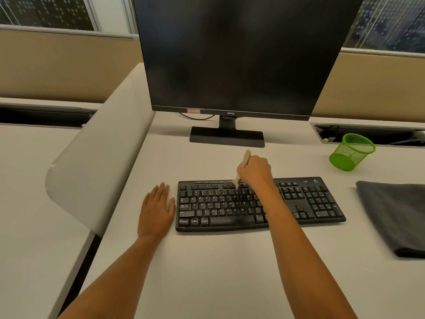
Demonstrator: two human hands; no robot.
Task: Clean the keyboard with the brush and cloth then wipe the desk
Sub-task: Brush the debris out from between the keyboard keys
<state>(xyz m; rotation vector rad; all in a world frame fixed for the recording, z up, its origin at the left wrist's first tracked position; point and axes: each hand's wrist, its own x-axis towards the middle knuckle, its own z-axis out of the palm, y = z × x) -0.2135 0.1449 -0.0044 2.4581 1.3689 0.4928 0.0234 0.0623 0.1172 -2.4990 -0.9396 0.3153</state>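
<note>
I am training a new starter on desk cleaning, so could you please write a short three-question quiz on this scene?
1. True or false: the brush bristles are at the keyboard's top rows.
2. Which hand lies flat on the desk? A) left B) right
3. What lies unused to the right of the keyboard?

Key:
1. True; the right hand holds it there.
2. A, the left hand, beside the keyboard's left edge.
3. The dark cloth.
</note>
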